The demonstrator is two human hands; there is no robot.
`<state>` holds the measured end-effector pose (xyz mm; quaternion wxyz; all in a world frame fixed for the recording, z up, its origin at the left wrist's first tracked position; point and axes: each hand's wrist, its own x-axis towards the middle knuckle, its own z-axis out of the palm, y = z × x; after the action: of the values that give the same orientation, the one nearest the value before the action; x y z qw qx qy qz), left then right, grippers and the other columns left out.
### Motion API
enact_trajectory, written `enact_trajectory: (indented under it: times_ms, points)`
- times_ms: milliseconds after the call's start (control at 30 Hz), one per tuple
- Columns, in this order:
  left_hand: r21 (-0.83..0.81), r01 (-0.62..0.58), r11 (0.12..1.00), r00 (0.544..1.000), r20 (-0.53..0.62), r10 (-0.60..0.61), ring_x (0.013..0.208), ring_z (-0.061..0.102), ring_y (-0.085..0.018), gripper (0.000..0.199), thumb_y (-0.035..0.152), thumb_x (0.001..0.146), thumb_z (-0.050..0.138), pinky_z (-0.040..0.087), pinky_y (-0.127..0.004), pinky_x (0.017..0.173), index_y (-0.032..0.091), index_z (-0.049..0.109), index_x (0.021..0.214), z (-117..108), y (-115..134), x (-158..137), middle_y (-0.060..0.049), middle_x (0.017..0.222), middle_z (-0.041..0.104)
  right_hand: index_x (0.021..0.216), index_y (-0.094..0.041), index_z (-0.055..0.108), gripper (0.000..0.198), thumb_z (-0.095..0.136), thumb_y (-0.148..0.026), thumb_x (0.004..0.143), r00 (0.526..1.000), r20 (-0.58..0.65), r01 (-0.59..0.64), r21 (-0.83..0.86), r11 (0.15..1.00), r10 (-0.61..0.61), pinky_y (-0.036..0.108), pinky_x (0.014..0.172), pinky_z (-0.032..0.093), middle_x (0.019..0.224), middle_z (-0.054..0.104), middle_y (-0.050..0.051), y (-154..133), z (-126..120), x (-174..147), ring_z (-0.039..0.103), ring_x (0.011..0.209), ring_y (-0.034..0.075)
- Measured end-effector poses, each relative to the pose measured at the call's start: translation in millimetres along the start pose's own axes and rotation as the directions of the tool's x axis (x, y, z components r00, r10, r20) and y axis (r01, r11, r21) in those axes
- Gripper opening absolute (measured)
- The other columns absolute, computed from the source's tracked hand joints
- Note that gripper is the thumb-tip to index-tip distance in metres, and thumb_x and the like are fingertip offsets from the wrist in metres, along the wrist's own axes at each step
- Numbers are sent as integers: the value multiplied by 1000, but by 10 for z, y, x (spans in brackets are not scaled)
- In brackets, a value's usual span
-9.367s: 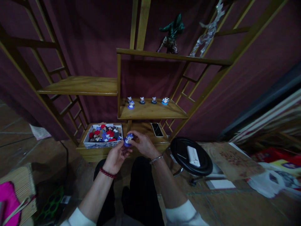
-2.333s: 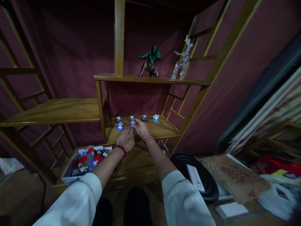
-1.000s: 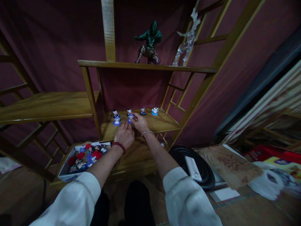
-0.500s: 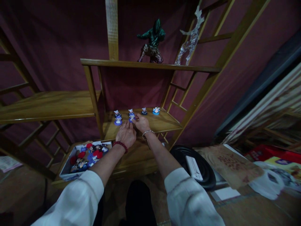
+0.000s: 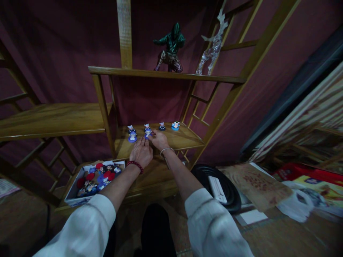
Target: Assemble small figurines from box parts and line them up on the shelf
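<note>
A small purple-and-white figurine (image 5: 147,132) stands upright on a round purple base on the wooden shelf (image 5: 184,137). My right hand (image 5: 160,140) has its thumb and fingers closed at the figurine's right side. Just in front, my left hand (image 5: 141,152) reaches over the shelf edge with fingers stretched out, their tips close to the base; contact is hard to make out. To the left is a matching purple figurine (image 5: 132,136). Behind stand dark-based figurines, one at the left (image 5: 130,129), one in the middle (image 5: 147,127) and one further right (image 5: 162,125), beside a blue-based figurine (image 5: 175,125).
A white box (image 5: 73,194) full of mixed small figures sits low at the left. Above, a green hooded statue (image 5: 173,46) and a clear figure (image 5: 211,53) stand on the upper shelf (image 5: 144,73). A black round object (image 5: 233,194) and cardboard (image 5: 254,182) lie at the right.
The whole view has shifted slightly. Both hands stay around the same purple figurine, and the figurines keep their places on the shelf.
</note>
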<state>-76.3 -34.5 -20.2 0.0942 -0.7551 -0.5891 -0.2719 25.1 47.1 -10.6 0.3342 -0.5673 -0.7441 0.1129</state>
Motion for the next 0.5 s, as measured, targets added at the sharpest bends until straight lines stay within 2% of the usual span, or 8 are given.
enact_trajectory:
  times_ms: [133, 300, 500]
  points:
    - [-17, -2, 1000, 1000, -12, 2, 115, 41, -23, 38, 18, 79, 34, 29, -41, 97, 5, 49, 112, 7, -5, -2, -18, 121, 50, 101, -24, 58, 30, 54, -20, 72, 999, -6, -33, 62, 998, 33, 23, 79, 46, 94, 66, -1, 6, -4, 9, 60, 89, 14]
    - [-23, -8, 1000, 1000, -22, 8, 115, 41, -24, 37, 21, 81, 33, 29, -41, 97, 4, 50, 110, 4, 0, -3, -18, 120, 51, 103, -22, 58, 38, 46, -9, 69, 985, -63, -144, 183, 972, 158, 22, 83, 45, 101, 65, 0, 17, -44, 17, 60, 91, 12]
    - [-31, -5, 1000, 1000, -24, 4, 115, 40, -24, 37, 21, 81, 34, 30, -42, 96, 6, 49, 110, 9, 4, -1, -18, 120, 51, 99, -24, 61, 38, 46, -8, 67, 984, -13, -176, 115, 978, 179, 25, 84, 44, 98, 66, -1, 4, -61, 53, 59, 94, 14]
